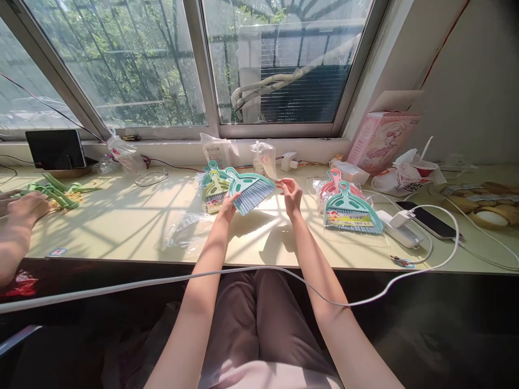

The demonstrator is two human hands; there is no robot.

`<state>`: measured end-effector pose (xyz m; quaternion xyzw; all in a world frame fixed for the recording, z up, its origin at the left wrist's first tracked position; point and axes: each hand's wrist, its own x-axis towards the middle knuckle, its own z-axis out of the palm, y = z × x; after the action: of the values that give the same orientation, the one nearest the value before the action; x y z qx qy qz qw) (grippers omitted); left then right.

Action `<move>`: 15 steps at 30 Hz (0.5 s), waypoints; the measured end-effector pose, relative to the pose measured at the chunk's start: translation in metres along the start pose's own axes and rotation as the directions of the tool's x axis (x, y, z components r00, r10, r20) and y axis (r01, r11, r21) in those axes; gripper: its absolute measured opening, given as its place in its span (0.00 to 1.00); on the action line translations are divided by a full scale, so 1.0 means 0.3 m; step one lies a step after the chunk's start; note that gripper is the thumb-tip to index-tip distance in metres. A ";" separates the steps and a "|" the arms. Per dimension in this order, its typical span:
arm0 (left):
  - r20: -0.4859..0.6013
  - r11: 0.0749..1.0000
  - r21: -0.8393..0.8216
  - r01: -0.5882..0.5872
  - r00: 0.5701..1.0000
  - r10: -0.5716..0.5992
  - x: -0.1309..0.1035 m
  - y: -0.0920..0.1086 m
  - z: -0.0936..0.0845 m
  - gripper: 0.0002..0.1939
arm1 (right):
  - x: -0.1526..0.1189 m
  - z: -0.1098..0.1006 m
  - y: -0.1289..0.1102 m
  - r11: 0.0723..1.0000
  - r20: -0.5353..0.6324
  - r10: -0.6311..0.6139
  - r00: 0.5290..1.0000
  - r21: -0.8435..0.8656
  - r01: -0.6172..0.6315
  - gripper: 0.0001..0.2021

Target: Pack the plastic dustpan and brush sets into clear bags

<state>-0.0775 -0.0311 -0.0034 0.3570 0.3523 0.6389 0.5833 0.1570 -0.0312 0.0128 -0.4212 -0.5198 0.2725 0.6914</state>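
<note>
My left hand is closed on a teal dustpan-and-brush set, which it holds tilted above the table, grey bristles facing lower right. My right hand is pinched at the right end of the set, on a thin pale strip that curves up and left; what it is made of, I cannot tell. Just behind my left hand lies a yellow-green dustpan set with a printed label, next to another teal one in plastic. To my right, a teal set with a printed label lies before a pink one.
Clear plastic wrapping lies left of my arm. A white cable crosses above my lap. On the right are a power strip, a phone and a pink box. Another person's hand touches green stalks at far left.
</note>
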 end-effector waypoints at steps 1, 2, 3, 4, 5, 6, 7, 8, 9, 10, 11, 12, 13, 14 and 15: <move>0.001 1.000 -0.005 0.005 1.000 -0.005 0.003 -0.003 -0.001 0.32 | -0.009 0.015 0.000 1.000 0.061 0.009 0.998 -0.007 -0.008 0.18; -0.002 1.000 -0.012 0.010 1.000 -0.010 0.006 -0.006 -0.002 0.32 | -0.014 0.025 0.001 1.000 0.100 0.015 0.995 -0.028 -0.012 0.18; -0.006 1.000 -0.019 0.014 1.000 -0.014 0.009 -0.008 -0.002 0.33 | -0.017 0.032 0.004 0.998 0.125 0.014 0.992 -0.062 -0.006 0.18; -0.012 1.000 -0.027 0.014 1.000 -0.015 0.012 -0.009 -0.003 0.33 | -0.018 0.035 0.007 0.995 0.138 0.003 0.990 -0.102 0.011 0.17; -0.016 0.999 -0.031 0.012 1.000 -0.013 0.015 -0.009 -0.003 0.33 | -0.018 0.036 0.011 0.989 0.146 -0.013 0.989 -0.143 0.034 0.16; -0.019 0.999 -0.032 0.010 1.000 -0.010 0.016 -0.009 -0.002 0.32 | -0.018 0.036 0.014 0.982 0.151 -0.028 0.988 -0.183 0.055 0.14; -0.022 1.000 -0.028 0.007 1.000 -0.008 0.016 -0.008 -0.001 0.32 | -0.018 0.036 0.015 0.973 0.154 -0.035 0.987 -0.219 0.069 0.12; -0.020 1.000 -0.022 0.006 1.000 -0.007 0.014 -0.007 0.001 0.32 | -0.021 0.037 0.016 0.965 0.153 -0.035 0.988 -0.252 0.073 0.10; -0.018 1.000 -0.013 0.005 1.000 -0.005 0.010 -0.006 0.004 0.31 | -0.025 0.039 0.014 0.957 0.147 -0.030 0.989 -0.282 0.070 0.09; -0.011 1.000 -0.002 0.003 1.000 -0.004 0.005 -0.005 0.008 0.31 | -0.030 0.043 0.011 0.948 0.138 -0.024 0.990 -0.310 0.066 0.08; 0.000 1.000 0.009 0.001 1.000 -0.001 -0.001 -0.003 0.012 0.30 | -0.038 0.048 0.007 0.939 0.126 -0.020 0.992 -0.338 0.062 0.07; 0.015 1.000 0.021 -0.001 1.000 0.001 -0.009 -0.002 0.017 0.30 | -0.046 0.054 0.003 0.929 0.110 -0.017 0.994 -0.366 0.057 0.07; 0.033 1.000 0.031 -0.003 0.999 0.002 -0.018 0.000 0.022 0.29 | -0.054 0.059 -0.002 0.917 0.087 -0.014 0.996 -0.395 0.047 0.07; 0.054 0.999 0.038 -0.001 0.999 -0.001 -0.027 0.002 0.027 0.28 | -0.062 0.065 -0.007 0.904 0.059 -0.006 0.998 -0.425 0.030 0.07; 0.071 0.999 0.042 0.007 0.997 -0.010 -0.035 0.004 0.033 0.28 | -0.069 0.069 -0.011 0.890 0.028 0.007 1.000 -0.456 0.007 0.06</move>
<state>-0.0688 -0.0414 0.0020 0.3902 0.3459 0.6159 0.5906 0.1308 -0.0435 0.0078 -0.5676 -0.5791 0.1491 0.5659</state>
